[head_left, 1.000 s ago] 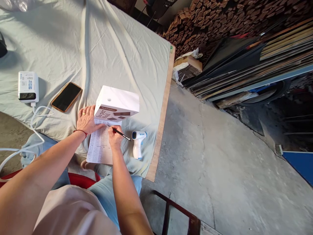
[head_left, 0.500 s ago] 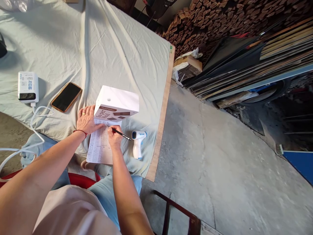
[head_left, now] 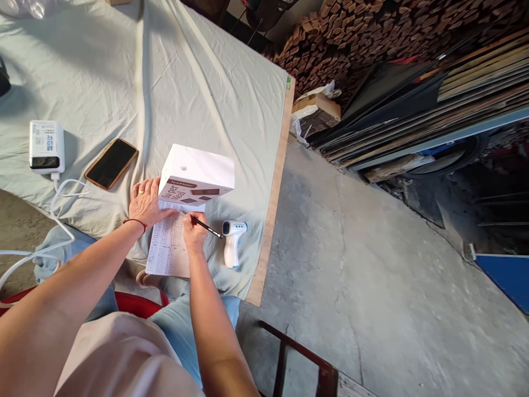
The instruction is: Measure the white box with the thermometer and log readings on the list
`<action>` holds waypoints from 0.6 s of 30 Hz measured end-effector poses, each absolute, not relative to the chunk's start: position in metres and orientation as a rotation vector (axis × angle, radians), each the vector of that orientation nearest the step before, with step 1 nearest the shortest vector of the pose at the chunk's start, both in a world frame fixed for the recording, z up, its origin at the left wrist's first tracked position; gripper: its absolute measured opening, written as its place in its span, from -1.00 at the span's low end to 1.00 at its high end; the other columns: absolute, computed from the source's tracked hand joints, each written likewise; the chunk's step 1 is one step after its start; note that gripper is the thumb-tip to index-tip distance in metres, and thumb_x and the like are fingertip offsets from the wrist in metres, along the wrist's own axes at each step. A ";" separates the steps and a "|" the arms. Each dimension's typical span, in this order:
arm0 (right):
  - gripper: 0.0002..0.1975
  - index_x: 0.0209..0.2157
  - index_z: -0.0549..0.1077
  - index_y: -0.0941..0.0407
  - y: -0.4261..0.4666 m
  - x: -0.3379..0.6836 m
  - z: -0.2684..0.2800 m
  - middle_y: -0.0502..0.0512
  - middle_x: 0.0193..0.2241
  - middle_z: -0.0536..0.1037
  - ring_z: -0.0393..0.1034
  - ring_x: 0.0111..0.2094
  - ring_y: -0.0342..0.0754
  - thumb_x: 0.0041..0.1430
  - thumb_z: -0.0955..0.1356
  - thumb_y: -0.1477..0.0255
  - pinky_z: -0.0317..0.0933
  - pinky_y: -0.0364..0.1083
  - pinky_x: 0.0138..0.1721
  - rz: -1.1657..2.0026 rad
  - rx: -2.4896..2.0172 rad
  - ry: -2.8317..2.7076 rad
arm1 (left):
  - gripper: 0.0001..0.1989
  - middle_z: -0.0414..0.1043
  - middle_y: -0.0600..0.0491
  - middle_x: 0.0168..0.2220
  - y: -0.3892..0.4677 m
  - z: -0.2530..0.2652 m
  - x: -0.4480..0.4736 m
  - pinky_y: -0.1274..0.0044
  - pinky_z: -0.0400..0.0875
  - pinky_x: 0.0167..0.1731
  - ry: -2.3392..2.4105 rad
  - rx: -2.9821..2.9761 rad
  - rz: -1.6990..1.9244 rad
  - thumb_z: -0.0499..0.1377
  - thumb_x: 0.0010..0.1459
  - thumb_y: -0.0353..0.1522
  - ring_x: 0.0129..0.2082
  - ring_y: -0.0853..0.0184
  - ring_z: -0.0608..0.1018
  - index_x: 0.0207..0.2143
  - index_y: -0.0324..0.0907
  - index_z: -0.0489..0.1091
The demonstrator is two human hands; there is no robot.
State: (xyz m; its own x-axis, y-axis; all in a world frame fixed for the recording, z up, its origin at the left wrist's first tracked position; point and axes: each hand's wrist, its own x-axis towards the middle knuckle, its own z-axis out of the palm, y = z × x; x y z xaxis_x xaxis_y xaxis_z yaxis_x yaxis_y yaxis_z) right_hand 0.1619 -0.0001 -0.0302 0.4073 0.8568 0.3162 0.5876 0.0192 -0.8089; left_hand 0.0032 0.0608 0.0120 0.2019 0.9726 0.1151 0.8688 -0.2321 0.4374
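My left hand (head_left: 147,204) lies spread, fingers alongside the left side of a white box (head_left: 201,165) and thumb resting on a sheet of paper. Brown lettering on the box's near side reads "Super Meal". Handwriting or print in rows covers much of the paper (head_left: 165,248), whose top edge meets the box. In my right hand (head_left: 194,232) is a slim black pen (head_left: 209,227), gripped with its tip down at the paper near my left thumb. Just right of that hand lies a white and blue infrared thermometer (head_left: 233,242).
A pale cloth (head_left: 99,71) covers the table. Left of the box lie a phone (head_left: 111,163) and a white power bank (head_left: 47,148) with a white cable (head_left: 55,212) trailing down. Right of the wooden table edge (head_left: 270,220) are concrete floor, stacked boards (head_left: 397,127) and a dark metal frame (head_left: 297,347).
My right hand and the pen have shifted very slightly at the paper, the pen's rear end a touch lower and to the right. My left hand stays in place.
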 end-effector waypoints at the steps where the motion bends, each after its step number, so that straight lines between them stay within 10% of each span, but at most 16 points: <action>1: -0.82 -0.43 0.30 0.04 0.000 0.162 -0.030 0.02 -0.53 0.49 0.38 -0.47 -0.09 0.14 0.20 0.26 0.36 -0.11 -0.35 0.340 -1.684 -1.288 | 0.02 0.20 -0.24 0.26 0.061 0.012 0.003 0.11 -0.04 0.31 1.741 2.200 0.540 0.25 -0.05 0.09 0.29 -0.06 0.21 0.32 -0.21 -0.01; 18: -0.88 -0.46 0.27 0.03 -0.001 0.161 -0.027 0.02 -0.54 0.47 0.38 -0.45 -0.08 0.10 0.19 0.34 0.37 -0.09 -0.30 0.331 -1.740 -1.256 | 0.03 0.18 -0.20 0.28 0.060 0.015 0.003 0.17 -0.07 0.32 1.759 2.198 0.486 0.23 -0.04 0.12 0.31 -0.03 0.19 0.33 -0.18 -0.05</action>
State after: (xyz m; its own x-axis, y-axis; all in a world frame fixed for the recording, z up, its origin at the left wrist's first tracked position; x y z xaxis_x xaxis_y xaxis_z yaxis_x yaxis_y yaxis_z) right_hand 0.1610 -0.0010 -0.0266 0.4397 0.8514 0.2860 0.5995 -0.0412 -0.7993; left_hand 0.0033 0.0603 0.0153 0.2005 0.9761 0.0836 0.8806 -0.2169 0.4214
